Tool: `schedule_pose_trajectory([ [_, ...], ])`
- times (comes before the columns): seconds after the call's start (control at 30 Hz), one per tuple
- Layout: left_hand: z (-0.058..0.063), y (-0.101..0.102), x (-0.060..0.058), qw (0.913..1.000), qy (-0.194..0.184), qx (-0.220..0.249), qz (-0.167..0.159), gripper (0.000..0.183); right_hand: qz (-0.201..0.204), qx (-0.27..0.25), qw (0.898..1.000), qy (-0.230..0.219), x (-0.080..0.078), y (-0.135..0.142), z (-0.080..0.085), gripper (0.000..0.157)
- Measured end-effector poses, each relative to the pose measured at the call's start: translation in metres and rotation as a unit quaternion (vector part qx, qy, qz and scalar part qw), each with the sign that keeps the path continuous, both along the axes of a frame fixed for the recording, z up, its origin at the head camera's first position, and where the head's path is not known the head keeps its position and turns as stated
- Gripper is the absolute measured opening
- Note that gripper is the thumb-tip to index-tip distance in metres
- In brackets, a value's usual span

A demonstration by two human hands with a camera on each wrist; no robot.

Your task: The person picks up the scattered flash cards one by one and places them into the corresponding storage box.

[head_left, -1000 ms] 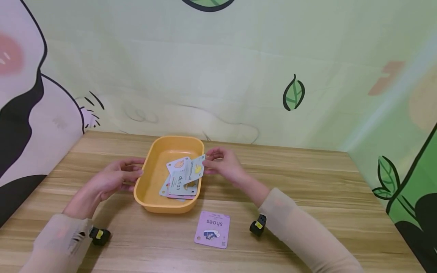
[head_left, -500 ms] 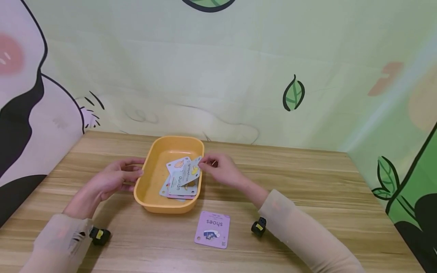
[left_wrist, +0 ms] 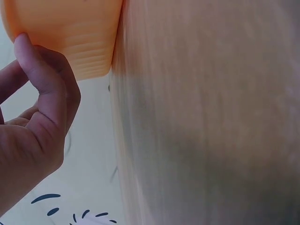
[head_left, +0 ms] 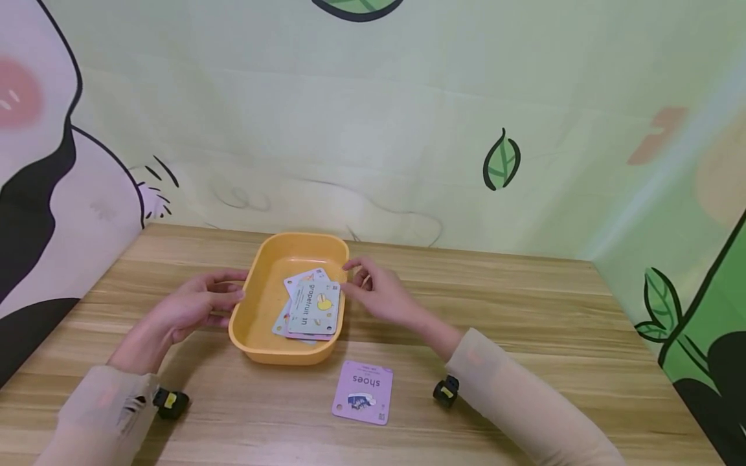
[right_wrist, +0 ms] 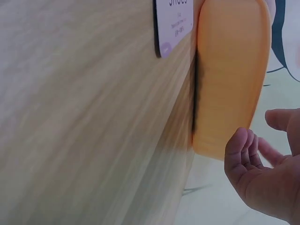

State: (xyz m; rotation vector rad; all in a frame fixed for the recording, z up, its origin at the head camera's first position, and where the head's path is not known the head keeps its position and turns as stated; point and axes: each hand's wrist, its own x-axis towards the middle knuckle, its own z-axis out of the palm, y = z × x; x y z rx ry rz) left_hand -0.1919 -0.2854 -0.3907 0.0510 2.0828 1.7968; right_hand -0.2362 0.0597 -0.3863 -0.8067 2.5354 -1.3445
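Observation:
A yellow plastic bin (head_left: 256,327) stands on the wooden table, holding a loose pile of picture cards. On top of the pile lies a pale card marked "grapefruit" (head_left: 317,304), covering most of the one beneath. My left hand (head_left: 201,301) rests its extended fingers and thumb against the bin's outer left side; the left wrist view has the thumb (left_wrist: 26,51) at the bin wall. At the right rim is my right hand (head_left: 381,291), its thumb and index finger apart with no card between them. A purple "shoes" card (head_left: 362,393) lies on the table in front of the bin.
The wooden table (head_left: 495,304) meets a pale green printed wall cloth (head_left: 408,129) just behind the bin. Each sleeve cuff has a small black device (head_left: 171,402) near it.
My right hand has let go of the grapefruit card, which dropped from the bin's right rim onto the pile. Its fingers have spread apart. The left hand and bin have stayed put.

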Motion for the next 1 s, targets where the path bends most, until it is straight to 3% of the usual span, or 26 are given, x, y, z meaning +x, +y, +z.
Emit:
schedule_pose_trajectory([
  [0.17, 0.001, 0.0, 0.0, 1.0, 0.0, 0.0, 0.002, 0.061, 0.009, 0.012, 1.0, 0.006, 0.004, 0.01, 0.002, 0.027],
  [0.43, 0.0, 0.0, 0.0, 1.0, -0.001, 0.0, 0.001, 0.062, 0.081, 0.093, 0.992, 0.009, 0.015, 0.026, -0.005, 0.008],
  [0.6, -0.001, 0.0, 0.0, 1.0, -0.001, 0.0, 0.003, 0.062, 0.125, 0.135, 0.983, 0.007, 0.025, 0.033, -0.005, 0.006],
  [0.77, -0.001, 0.0, 0.001, 1.0, 0.003, -0.004, 0.003, 0.061, 0.163, 0.192, 0.967, 0.026, 0.037, 0.037, -0.006, 0.014],
  [1.0, 0.001, 0.001, 0.001, 0.9999, 0.002, -0.01, 0.003, 0.062, 0.168, 0.257, 0.95, 0.052, 0.055, 0.039, -0.003, 0.042],
])
